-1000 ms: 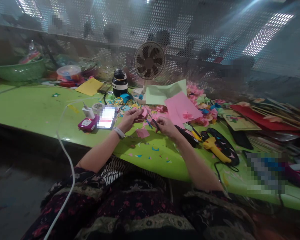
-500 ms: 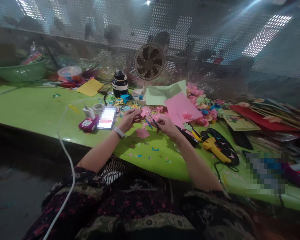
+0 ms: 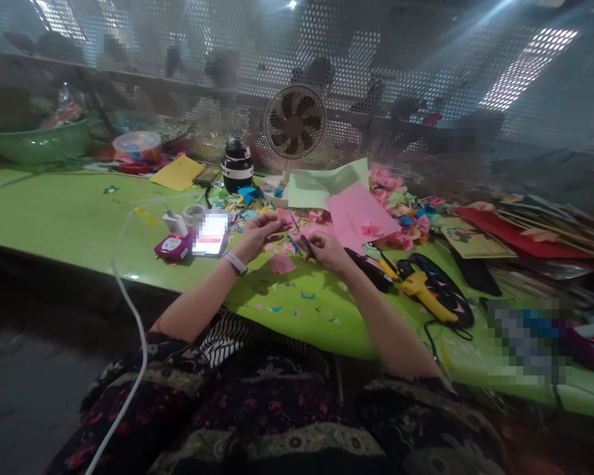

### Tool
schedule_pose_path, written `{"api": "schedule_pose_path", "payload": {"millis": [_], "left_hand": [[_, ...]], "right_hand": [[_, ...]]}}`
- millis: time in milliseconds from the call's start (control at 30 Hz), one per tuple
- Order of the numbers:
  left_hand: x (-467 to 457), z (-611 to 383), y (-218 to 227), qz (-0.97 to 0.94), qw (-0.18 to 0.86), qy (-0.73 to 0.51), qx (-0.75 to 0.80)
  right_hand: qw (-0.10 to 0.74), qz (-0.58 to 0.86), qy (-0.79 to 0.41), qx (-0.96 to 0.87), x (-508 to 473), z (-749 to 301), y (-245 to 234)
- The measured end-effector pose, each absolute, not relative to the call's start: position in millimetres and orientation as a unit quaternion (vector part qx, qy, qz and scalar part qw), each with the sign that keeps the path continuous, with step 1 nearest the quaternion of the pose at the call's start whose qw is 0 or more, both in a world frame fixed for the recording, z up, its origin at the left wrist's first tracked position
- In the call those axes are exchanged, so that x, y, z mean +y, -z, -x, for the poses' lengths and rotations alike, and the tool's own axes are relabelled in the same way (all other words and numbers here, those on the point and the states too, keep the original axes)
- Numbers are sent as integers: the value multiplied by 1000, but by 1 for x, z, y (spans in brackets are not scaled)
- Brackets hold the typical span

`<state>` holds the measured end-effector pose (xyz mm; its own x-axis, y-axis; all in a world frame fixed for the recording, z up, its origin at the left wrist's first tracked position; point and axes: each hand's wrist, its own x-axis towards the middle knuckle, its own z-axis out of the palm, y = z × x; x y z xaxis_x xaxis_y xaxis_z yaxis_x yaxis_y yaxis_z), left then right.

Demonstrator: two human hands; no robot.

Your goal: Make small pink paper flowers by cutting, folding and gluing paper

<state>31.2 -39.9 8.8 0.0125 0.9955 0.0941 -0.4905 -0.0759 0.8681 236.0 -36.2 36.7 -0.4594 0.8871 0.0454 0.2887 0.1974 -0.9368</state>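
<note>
My left hand [image 3: 258, 234] is closed in a pinch on a small pink paper piece [image 3: 283, 218] just above the green table [image 3: 69, 218]. My right hand [image 3: 327, 252] is wrapped round small black-handled scissors [image 3: 301, 239], whose blades point up-left toward that paper. A loose pink paper square [image 3: 282, 264] lies on the table below both hands. A white band sits on my left wrist.
A lit phone [image 3: 210, 233] on a pink charger lies left of my hands, with a white cable trailing off the table edge. A fan [image 3: 295, 122], a dark jar [image 3: 237, 165], pink and green sheets [image 3: 359, 211], paper flowers and a yellow glue gun [image 3: 423, 293] crowd the back and right.
The scissors' blades have tilted a little more upright beside the pink piece. Both hands stay nearly where they were.
</note>
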Motion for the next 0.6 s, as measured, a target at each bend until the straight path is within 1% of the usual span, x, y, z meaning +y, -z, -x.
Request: {"api": "schedule_pose_path", "payload": {"millis": [167, 367, 600], "left_hand": [[-40, -31, -9, -407, 596, -606, 333], [-37, -30, -8, -377, 579, -635, 345], [-37, -30, -9, -382, 591, -622, 344]], "right_hand": [[300, 414, -480, -713, -36, -237, -38], [270, 416, -506, -705, -34, -240, -37], [253, 408, -517, -709, -32, -241, -34]]}}
